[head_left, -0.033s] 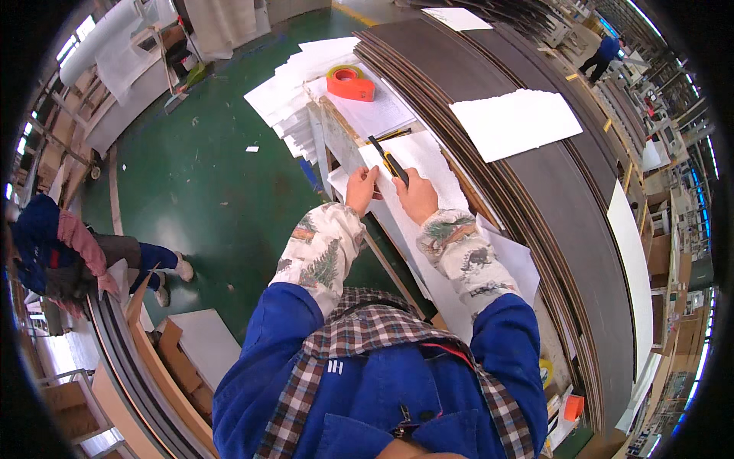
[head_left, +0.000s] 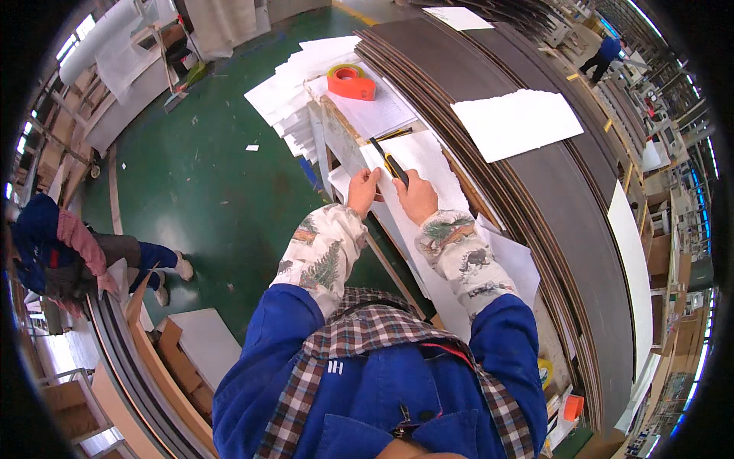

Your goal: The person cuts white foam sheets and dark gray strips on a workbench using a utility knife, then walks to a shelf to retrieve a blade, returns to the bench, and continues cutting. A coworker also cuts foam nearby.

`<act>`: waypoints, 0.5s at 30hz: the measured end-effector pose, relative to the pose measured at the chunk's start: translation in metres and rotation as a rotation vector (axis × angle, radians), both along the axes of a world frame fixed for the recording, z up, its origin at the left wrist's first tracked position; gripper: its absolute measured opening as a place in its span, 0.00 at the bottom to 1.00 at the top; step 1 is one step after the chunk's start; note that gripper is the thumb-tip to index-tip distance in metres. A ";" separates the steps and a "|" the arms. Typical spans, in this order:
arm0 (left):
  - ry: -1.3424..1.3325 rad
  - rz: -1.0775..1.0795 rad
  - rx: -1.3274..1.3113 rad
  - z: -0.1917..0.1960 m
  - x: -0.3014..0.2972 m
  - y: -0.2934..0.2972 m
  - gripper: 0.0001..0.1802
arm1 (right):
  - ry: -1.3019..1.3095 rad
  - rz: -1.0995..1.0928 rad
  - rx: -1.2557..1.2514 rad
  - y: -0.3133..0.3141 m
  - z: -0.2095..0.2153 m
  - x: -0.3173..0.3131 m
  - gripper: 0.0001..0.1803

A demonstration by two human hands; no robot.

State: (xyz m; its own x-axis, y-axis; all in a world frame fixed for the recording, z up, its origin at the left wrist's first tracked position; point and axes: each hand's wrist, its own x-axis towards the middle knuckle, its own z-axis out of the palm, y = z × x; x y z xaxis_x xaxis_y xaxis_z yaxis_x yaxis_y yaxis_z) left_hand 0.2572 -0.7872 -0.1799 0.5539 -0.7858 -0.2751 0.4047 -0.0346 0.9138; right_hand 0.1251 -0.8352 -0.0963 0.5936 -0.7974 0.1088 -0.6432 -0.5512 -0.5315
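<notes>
My right hand [head_left: 417, 197] is closed around a black and yellow utility knife [head_left: 393, 164], which points up and to the left over a white sheet [head_left: 430, 162] on the narrow bench. At that sheet's left edge, my left hand [head_left: 362, 193] has thumb and fingers pinched together. Whatever lies between them is hidden. The two hands are close together but apart. Beyond them, an orange tape dispenser [head_left: 352, 86] with a yellow-green roll rests on white paper, and a thin dark tool [head_left: 396, 133] lies near the knife tip.
Long stacked dark boards [head_left: 535, 176] curve along the right of the bench, with a torn-edged white sheet [head_left: 518, 124] on top. A pile of white sheets [head_left: 279, 96] stands beyond the bench. At left, a person [head_left: 73, 249] handles long panels [head_left: 126, 367]. Another person [head_left: 602, 57] stands far right.
</notes>
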 end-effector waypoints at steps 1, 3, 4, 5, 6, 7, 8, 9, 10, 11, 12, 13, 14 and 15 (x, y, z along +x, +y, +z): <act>-0.011 -0.014 0.017 0.001 -0.004 0.003 0.15 | 0.096 -0.048 -0.062 0.001 -0.005 0.002 0.18; -0.029 0.024 0.001 0.004 -0.010 0.007 0.16 | 0.061 -0.082 -0.046 0.001 -0.010 0.004 0.21; -0.038 0.041 -0.012 0.005 -0.014 0.008 0.16 | 0.066 -0.085 -0.063 0.001 -0.011 0.004 0.21; -0.065 0.063 0.003 0.007 -0.016 0.008 0.16 | 0.065 -0.090 -0.086 0.000 -0.010 0.004 0.21; -0.094 0.084 0.016 0.007 -0.019 0.007 0.16 | 0.087 -0.091 -0.076 0.000 -0.010 0.004 0.21; -0.125 0.106 0.027 0.008 -0.020 0.006 0.17 | 0.102 -0.091 -0.076 0.000 -0.009 0.006 0.21; -0.136 0.127 0.029 0.007 -0.023 0.005 0.17 | 0.107 -0.085 -0.080 -0.001 -0.008 0.007 0.21; -0.148 0.149 0.030 0.006 -0.025 0.004 0.17 | 0.113 -0.091 -0.072 -0.001 -0.007 0.008 0.21; -0.161 0.169 0.031 0.005 -0.027 0.003 0.17 | 0.109 -0.093 -0.070 -0.001 -0.007 0.010 0.21; -0.203 0.195 0.035 0.002 -0.027 0.001 0.17 | 0.105 -0.096 -0.070 -0.001 -0.007 0.012 0.20; -0.244 0.220 0.041 0.000 -0.028 0.000 0.18 | 0.109 -0.098 -0.080 -0.001 -0.007 0.013 0.20; -0.283 0.245 0.048 -0.003 -0.030 -0.001 0.18 | 0.115 -0.100 -0.089 -0.001 -0.007 0.014 0.20; -0.303 0.263 0.043 -0.005 -0.031 -0.002 0.18 | 0.121 -0.102 -0.098 -0.001 -0.007 0.015 0.20; -0.323 0.283 0.037 -0.008 -0.032 -0.003 0.18 | 0.125 -0.102 -0.091 0.000 -0.007 0.015 0.20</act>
